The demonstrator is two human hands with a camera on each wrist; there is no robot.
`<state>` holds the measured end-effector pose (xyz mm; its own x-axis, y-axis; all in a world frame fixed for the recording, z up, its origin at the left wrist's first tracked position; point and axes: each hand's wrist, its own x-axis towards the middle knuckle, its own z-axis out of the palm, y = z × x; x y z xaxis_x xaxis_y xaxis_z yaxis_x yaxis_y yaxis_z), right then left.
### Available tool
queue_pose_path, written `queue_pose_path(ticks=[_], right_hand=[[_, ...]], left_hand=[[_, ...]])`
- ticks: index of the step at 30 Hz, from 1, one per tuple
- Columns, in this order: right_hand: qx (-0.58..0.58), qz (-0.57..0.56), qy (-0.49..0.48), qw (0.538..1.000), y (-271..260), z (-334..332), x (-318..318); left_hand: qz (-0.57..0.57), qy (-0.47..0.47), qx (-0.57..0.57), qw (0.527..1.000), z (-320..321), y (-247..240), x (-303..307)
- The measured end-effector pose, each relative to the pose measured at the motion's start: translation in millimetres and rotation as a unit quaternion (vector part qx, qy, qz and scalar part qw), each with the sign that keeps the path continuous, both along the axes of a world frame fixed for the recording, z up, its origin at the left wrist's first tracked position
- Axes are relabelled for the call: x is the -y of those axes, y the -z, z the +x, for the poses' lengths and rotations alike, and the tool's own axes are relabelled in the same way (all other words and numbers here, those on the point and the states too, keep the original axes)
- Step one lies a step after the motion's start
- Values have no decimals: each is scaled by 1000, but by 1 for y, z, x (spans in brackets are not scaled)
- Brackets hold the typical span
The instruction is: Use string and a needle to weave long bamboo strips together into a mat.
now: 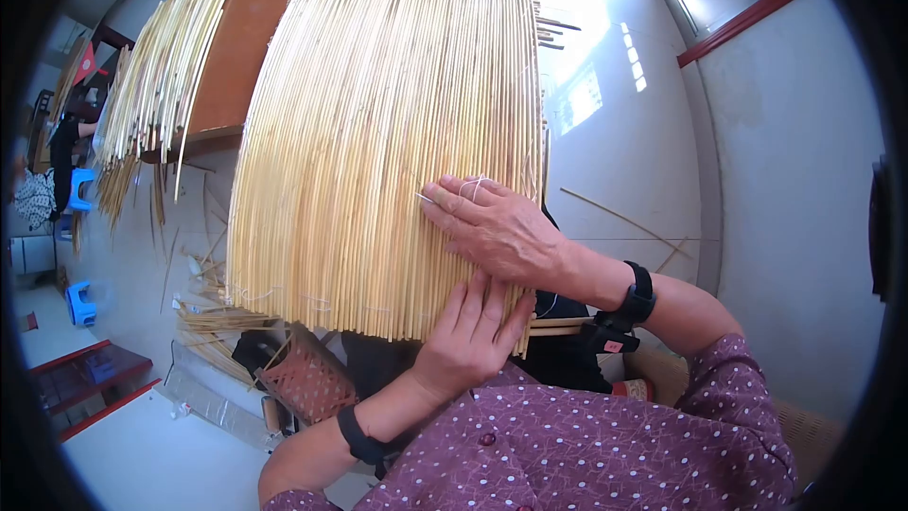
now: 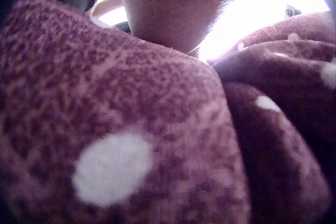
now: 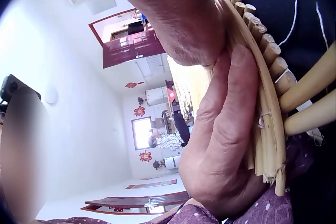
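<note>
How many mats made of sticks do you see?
2. The big mat lies under the right hand, and the left hand holds its near edge. The second mat hangs over the brown table at the upper left. Others may be hidden.

- You will find no text, number or brand that can be read in any of the three views.
- The red paper ornaments (image 3: pixel 139 111) on the far white wall, seen in the right wrist view, come closest to signs. Whatever they carry is too small for you to make out.
- The small red tag (image 1: pixel 613 346) by the black wrist strap (image 1: pixel 639 295) in the head view is too tiny to read.
- The reed mat (image 1: pixel 378 151) bears no print you could read.
- The left wrist view gives you only dotted cloth (image 2: pixel 110 166), with no lettering.
</note>
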<state>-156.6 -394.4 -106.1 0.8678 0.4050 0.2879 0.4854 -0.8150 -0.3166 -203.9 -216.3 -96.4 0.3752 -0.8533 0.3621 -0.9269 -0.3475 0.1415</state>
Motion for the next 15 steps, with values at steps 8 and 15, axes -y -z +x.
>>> queue_pose_path(ticks=[8, 15], right_hand=[[32, -43, -32, 998, -4, 2, 3], [-43, -48, -9, 998, 1, -3, 6]], left_hand=[[-24, 5, -46, 999, 4, -2, -6], [62, -15, -35, 997, 16, -11, -47]])
